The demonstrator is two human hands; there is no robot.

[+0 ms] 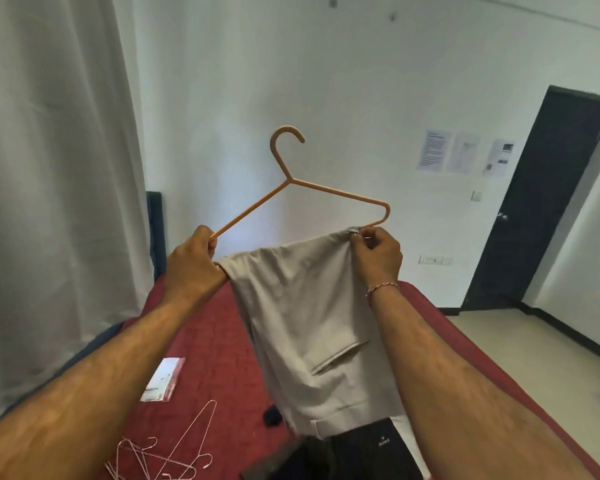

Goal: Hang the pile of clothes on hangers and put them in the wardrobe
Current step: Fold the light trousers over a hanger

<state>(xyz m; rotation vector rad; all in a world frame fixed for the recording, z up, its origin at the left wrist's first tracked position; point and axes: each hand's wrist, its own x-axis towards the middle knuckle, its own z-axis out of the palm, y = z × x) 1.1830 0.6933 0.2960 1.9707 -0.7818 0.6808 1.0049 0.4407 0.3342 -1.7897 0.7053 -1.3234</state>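
**Inspector:** Gripping noted on both sides. Left hand (196, 263) has its fingers curled round the left end of the orange hanger (293, 183), where the bar meets the sloping arm. Beige trousers (305, 327) are draped over the bar between the hands and hang down in front of the person. Right hand (374, 252) pinches the top edge of the trousers at the hanger's right corner; neither hand is slack.

**Clerk:** Where does the garment sit, exactly?

**Inspector:** Held in the air above the red bed (208, 341). The fold over the bar looks bunched toward the right, so I judge the draping is being adjusted, not finished.

**Clerk:** And the remainder of the job?

**Inspector:** Left to right on the bed: a clear plastic packet (161, 379), then a loose heap of thin wire hangers (160, 459), then dark clothing (364, 452) at the lower edge, not yet on any hanger. A dark door (541, 199) stands at far right. No wardrobe is in view, so nothing can be confirmed as put away. My assessment: one garment nearly hung, more to do, stowing outstanding.
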